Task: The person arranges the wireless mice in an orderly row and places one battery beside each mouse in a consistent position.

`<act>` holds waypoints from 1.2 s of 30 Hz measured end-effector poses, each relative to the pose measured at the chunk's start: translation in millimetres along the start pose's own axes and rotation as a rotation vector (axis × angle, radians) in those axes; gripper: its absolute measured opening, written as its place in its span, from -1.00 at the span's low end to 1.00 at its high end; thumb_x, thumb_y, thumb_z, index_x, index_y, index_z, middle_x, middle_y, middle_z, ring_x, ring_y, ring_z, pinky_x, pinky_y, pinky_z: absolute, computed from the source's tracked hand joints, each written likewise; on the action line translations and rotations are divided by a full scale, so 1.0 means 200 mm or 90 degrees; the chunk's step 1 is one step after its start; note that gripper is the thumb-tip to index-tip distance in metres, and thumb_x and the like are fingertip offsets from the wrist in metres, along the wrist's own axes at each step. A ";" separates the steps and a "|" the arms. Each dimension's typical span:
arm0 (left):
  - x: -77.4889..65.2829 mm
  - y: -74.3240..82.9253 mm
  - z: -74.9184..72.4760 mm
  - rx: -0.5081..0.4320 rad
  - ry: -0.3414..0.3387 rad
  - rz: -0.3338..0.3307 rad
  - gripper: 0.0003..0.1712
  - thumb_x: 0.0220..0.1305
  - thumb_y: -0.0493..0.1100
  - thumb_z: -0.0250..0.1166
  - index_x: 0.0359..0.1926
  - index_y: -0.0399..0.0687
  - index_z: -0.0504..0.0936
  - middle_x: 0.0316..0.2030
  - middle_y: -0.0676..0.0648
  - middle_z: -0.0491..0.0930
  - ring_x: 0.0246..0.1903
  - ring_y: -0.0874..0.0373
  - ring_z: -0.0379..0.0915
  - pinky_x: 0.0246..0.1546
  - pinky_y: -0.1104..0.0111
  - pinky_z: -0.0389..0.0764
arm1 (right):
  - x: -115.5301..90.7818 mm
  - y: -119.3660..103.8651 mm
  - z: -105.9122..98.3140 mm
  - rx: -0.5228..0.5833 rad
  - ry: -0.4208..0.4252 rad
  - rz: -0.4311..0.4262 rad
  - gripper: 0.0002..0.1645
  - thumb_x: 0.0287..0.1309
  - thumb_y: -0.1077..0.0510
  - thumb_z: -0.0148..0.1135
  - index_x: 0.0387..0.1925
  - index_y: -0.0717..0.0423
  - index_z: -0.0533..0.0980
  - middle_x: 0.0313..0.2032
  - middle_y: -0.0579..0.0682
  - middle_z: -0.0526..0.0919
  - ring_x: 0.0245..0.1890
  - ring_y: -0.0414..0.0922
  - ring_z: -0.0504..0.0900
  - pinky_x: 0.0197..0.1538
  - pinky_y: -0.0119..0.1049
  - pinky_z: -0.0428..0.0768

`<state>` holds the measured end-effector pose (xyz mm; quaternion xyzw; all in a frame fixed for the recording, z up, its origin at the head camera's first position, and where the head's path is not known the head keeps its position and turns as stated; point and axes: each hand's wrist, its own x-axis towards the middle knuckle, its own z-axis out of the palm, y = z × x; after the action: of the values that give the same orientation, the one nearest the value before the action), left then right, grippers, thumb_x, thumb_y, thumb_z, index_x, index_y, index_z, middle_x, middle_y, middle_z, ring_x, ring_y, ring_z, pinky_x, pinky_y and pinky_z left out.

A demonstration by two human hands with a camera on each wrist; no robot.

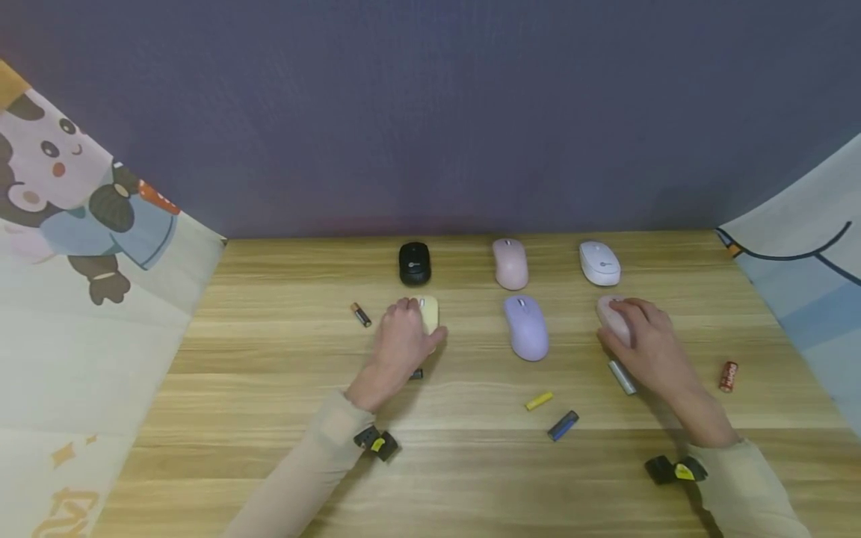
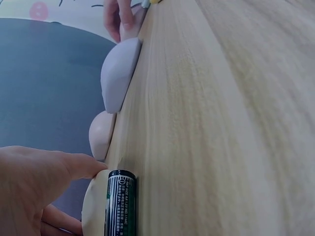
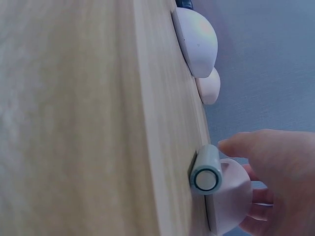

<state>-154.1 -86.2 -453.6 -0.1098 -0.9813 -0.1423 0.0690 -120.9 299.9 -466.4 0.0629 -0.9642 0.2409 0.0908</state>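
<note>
Fingers (image 1: pixel 403 305) partly curled, left hand (image 1: pixel 399 340) grips domed yellow mouse (image 1: pixel 430 312), right hand (image 1: pixel 652 345) smooth pink mouse (image 1: pixel 610 317); wood-grain table (image 1: pixel 457 463), slate-blue wall (image 1: pixel 457 112) behind.

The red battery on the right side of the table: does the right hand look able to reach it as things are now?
Probably yes: in the head view, nothing lies between the right hand and the red battery, though the hand would first need to release the pink mouse.
</note>
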 end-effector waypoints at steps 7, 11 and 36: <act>0.00 -0.02 0.01 -0.002 0.026 0.020 -0.24 0.27 0.18 0.45 0.01 -0.55 0.61 -0.12 -0.41 0.70 -0.21 -0.19 0.70 -0.20 0.16 0.81 | 0.01 0.00 0.00 0.005 -0.006 0.003 -0.38 0.35 0.04 0.34 0.27 0.33 0.43 0.29 0.49 0.37 0.25 0.49 0.31 0.14 0.51 0.39; 0.00 -0.04 0.00 0.004 0.008 0.021 -0.19 0.33 0.24 0.37 0.16 -0.48 0.56 0.06 -0.44 0.64 -0.02 -0.28 0.67 0.03 0.01 0.75 | 0.01 0.00 -0.01 0.010 -0.010 0.000 -0.37 0.35 0.03 0.34 0.27 0.34 0.43 0.28 0.49 0.37 0.25 0.50 0.30 0.14 0.51 0.38; -0.04 -0.19 -0.02 -0.115 -0.067 0.192 -0.42 0.33 -0.03 0.44 0.28 -0.21 0.59 0.34 -0.33 0.49 0.35 -0.22 0.42 0.43 -0.07 0.41 | -0.04 -0.08 -0.03 0.009 0.019 -0.086 -0.35 0.23 0.14 0.45 0.25 0.36 0.46 0.27 0.46 0.43 0.25 0.46 0.40 0.18 0.46 0.44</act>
<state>-154.5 -124.6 -460.9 -0.2689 -0.9392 -0.2118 0.0283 -109.8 289.1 -456.3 0.1252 -0.9547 0.2416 0.1207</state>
